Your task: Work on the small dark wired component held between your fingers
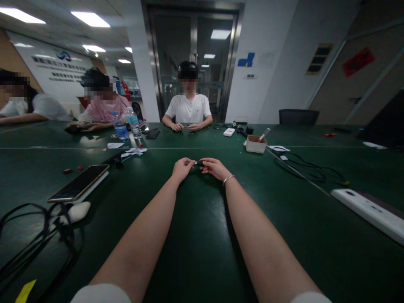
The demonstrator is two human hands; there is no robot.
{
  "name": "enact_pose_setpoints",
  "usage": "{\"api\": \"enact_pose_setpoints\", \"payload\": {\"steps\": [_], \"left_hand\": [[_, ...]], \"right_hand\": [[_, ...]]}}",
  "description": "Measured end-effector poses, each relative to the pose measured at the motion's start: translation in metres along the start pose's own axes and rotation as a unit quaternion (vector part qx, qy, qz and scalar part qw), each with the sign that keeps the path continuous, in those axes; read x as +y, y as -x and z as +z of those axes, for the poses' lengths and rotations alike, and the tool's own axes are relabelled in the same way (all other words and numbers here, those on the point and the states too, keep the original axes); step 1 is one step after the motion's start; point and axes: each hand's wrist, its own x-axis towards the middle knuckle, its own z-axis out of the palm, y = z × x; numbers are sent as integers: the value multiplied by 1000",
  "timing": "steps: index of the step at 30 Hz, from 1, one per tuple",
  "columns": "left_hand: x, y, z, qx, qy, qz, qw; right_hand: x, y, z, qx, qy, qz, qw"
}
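Note:
Both arms reach forward over the dark green table. Between my fingertips sits a small black piece with a pale end; it is too small to tell its kind. My left hand is closed in a pinch at its pale end. The black body is gripped between the thumb and fingers of my right hand, whose wrist wears a silver bracelet. The fingers partly cover the piece, and both hands are just above the tabletop or resting on it; I cannot tell which.
At left lie a phone on a white box, a white mouse-like object and black cables. A small box, more cables and a white power strip are at right. Across the table sits a person.

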Motion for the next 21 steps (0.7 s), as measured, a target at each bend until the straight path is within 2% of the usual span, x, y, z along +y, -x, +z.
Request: {"api": "enact_pose_setpoints", "payload": {"steps": [6, 18, 21], "left_hand": [[-2, -1, -1, -5, -38, -18, 999], [-7, -4, 0, -28, 1, -12, 1000], [-6, -3, 1, -22, 34, 17, 999]], "right_hand": [[0, 0, 0, -6, 4, -1, 1000], [0, 0, 0, -6, 5, 0, 1000], [1, 0, 0, 0, -1, -2, 1000]]}}
